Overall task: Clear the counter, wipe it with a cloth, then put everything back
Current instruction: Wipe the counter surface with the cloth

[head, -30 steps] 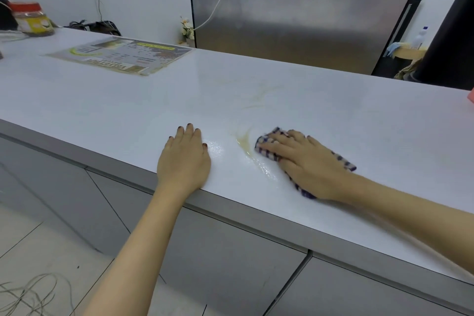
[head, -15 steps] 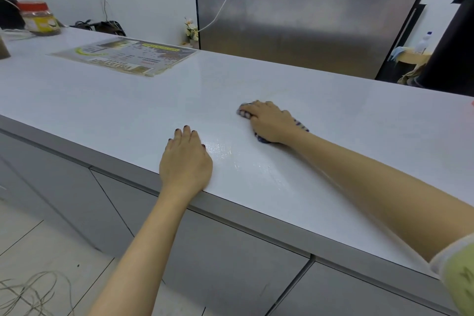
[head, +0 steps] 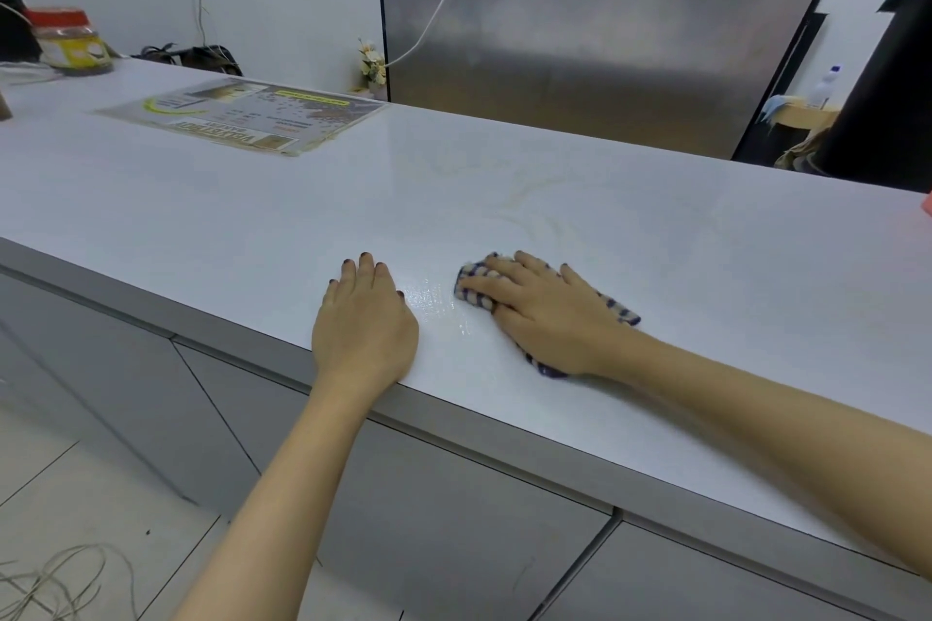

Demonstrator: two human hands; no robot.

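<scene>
A white counter (head: pixel 681 267) runs across the view. My right hand (head: pixel 549 313) lies flat on a blue-and-white checked cloth (head: pixel 474 285), pressing it onto the counter near the front edge. The cloth shows at my fingertips and past my wrist; the rest is hidden under the hand. My left hand (head: pixel 365 323) rests palm down on the counter just left of the cloth, fingers together, holding nothing. A wet shiny patch (head: pixel 433 300) lies between the two hands, and faint yellowish streaks (head: pixel 524 202) mark the surface farther back.
A laminated menu sheet (head: pixel 242 119) lies flat at the back left. A red-lidded jar (head: pixel 68 40) stands at the far left. A steel fridge (head: pixel 605 25) rises behind the counter. Loose cord (head: pixel 55 580) lies on the floor tiles below.
My right hand pushed the cloth away to the far side half a second ago, then pulled it back toward the front edge. The yellow smear by the cloth is gone. My left hand stayed put.
</scene>
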